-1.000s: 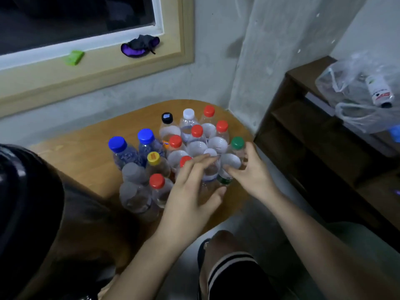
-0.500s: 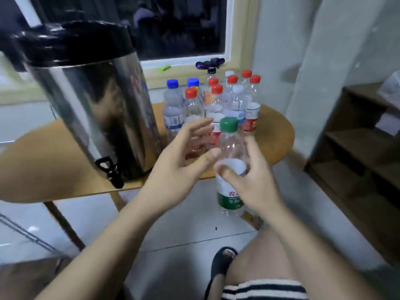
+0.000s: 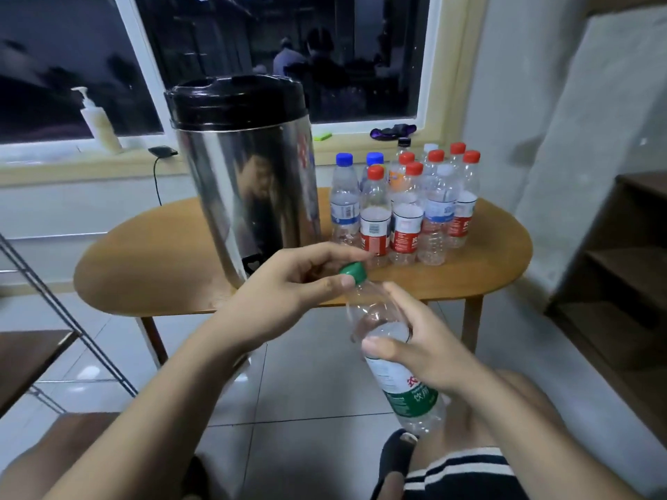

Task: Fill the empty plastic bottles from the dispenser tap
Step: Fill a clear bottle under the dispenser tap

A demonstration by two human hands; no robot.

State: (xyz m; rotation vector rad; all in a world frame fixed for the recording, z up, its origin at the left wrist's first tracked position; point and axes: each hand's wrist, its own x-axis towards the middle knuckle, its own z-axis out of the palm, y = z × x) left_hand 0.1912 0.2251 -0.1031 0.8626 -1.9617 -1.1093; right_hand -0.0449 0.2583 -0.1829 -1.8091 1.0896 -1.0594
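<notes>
L hand [image 3: 288, 283] is on the green cap [image 3: 353, 272]: thumb under, forefinger over, pinched tight, cap btwn the two tips. R hand [image 3: 415, 350] is wrapped round the mid-body of the clear bottle [image 3: 406, 384], thumb across the front, fingers behind, a firm clasp. Label sits just below that grip, shoulder & neck just above it. Bottle's tilted, neck up toward the L pinch, base down by the knee.

Why like that? Reads as a twist-off setup: R anchors the body so it can't spin, L turns the cap. The tilt brings the neck to the L fingers w/o cranking the wrist. Can't tell if the cap's loose or seated on the thread, since the fingers hide the join. Bottle looks empty & thin-walled, so a hard squeeze from R would prob buckle it.

Just beyond the L knuckles is the black tap [image 3: 251, 262], low on the steel dispenser [image 3: 245, 182] and partly hidden by the hand. It faces the front of the wooden table [image 3: 487, 283], which I'd guess leaves room to bring a neck under the spout.

Further out from the grip, on the R-hand side of the dispenser, the rest of the bottles [image 3: 408, 211] stand upright, packed touching, caps on, mostly red & blue. They're parked close, so the next one is an easy reach.

Task's early imo, as nothing's under the tap yet. Next up: cap off, then neck to spout.
</notes>
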